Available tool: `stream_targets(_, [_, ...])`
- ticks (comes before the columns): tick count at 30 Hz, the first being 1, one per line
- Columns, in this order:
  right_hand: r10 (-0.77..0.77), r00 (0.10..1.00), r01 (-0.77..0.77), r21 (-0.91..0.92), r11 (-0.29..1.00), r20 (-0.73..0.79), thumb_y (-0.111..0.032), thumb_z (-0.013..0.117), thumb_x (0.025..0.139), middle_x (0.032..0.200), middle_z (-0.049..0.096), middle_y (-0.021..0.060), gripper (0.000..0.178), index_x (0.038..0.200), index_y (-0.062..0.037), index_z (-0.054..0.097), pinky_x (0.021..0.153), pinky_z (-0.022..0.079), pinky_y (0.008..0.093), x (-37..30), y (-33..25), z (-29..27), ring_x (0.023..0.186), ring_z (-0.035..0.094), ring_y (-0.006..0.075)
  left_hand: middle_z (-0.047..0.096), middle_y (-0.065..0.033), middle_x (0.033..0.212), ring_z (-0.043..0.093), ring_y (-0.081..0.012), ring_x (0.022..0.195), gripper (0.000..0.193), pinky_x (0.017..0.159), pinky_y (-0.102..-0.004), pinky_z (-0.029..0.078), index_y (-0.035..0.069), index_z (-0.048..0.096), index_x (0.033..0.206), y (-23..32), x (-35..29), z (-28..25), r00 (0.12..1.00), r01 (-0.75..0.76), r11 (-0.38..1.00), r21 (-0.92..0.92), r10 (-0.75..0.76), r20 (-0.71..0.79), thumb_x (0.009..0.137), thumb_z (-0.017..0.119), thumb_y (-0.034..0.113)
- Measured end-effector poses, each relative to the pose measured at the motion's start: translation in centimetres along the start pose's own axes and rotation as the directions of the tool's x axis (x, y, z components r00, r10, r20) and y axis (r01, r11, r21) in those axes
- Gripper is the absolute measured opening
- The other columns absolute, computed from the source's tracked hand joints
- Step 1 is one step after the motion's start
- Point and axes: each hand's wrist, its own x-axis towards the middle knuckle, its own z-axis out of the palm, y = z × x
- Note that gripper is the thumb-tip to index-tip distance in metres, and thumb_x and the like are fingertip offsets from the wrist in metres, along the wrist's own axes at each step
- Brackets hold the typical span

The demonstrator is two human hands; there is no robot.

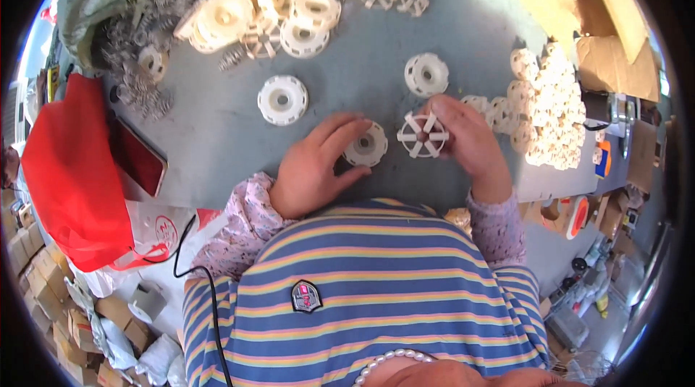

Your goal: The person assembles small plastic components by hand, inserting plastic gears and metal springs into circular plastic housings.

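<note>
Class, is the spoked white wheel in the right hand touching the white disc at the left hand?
Apart: the head view shows a strip of grey tabletop between the spoked wheel and the disc.

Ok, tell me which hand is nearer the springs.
Left: the left hand is below and right of the springs; the right hand is farther right, holding a spoked part.

Smooth plastic wheels [373, 144] and a matt plastic spoked piece [423, 135] show over a dull-finished table [217, 113], with wiry metal springs [130, 47] at its far left, a glossy-screened phone [136, 157] and matt red cloth [72, 177] along its left edge, and cardboard [619, 65] at its far right.
</note>
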Motion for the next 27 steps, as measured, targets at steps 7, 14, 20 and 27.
stream_targets(7, [-0.629, 0.728, 0.179, -0.811, 0.557, -0.272, -0.019, 0.08, 0.099, 0.11, 0.071, 0.0115, 0.033, 0.127, -0.0063, 0.07, 0.076, 0.055, 0.0357, -2.9, 5.2, 0.6, 0.084, 0.068, 0.0209, 0.065, -0.011, 0.146, 0.074, -0.0281, 0.095, 0.072, 0.075, -0.0369, 0.062, 0.015, 0.065, 0.145, 0.5, 0.8, -0.4, 0.998, 0.043, 0.999, -0.022, -0.042, 0.055, 0.078, 0.093, 0.016])
stream_targets(14, [-0.484, 0.869, 0.364, -0.79, 0.494, 0.098, -0.014, 0.09, 0.083, 0.137, 0.063, 0.0101, 0.068, 0.146, -0.0114, 0.065, 0.079, 0.058, 0.0358, -4.5, 4.2, 0.0, 0.1, 0.067, 0.022, 0.069, -0.0104, 0.142, 0.073, -0.0201, 0.076, 0.047, 0.067, -0.0323, 0.06, 0.013, 0.074, 0.131, 0.0, 0.2, 0.5, 0.999, 0.011, 1.0, -0.02, -0.012, -0.032, 0.086, 0.087, 0.01])
stream_targets(20, [-0.451, 0.892, 0.318, -0.76, 0.567, 0.037, -0.009, 0.09, 0.081, 0.135, 0.063, 0.0093, 0.065, 0.142, -0.011, 0.068, 0.078, 0.058, 0.0328, -4.3, 4.5, -0.1, 0.093, 0.067, 0.0196, 0.07, -0.0111, 0.139, 0.073, -0.0203, 0.077, 0.041, 0.067, -0.033, 0.061, 0.012, 0.075, 0.125, 0.3, -0.1, 0.4, 0.999, 0.048, 0.997, -0.064, -0.05, -0.022, 0.086, 0.086, 0.008])
stream_targets(27, [-0.456, 0.889, 0.326, -0.744, 0.583, 0.033, -0.009, 0.089, 0.082, 0.133, 0.063, 0.0083, 0.062, 0.141, -0.0099, 0.069, 0.076, 0.057, 0.0314, -4.0, 4.4, -0.2, 0.089, 0.065, 0.0176, 0.07, -0.011, 0.135, 0.074, -0.0221, 0.079, 0.039, 0.068, -0.0349, 0.062, 0.012, 0.075, 0.121, 0.4, 0.0, 0.3, 0.999, 0.032, 0.997, -0.076, -0.035, -0.041, 0.084, 0.087, 0.009])
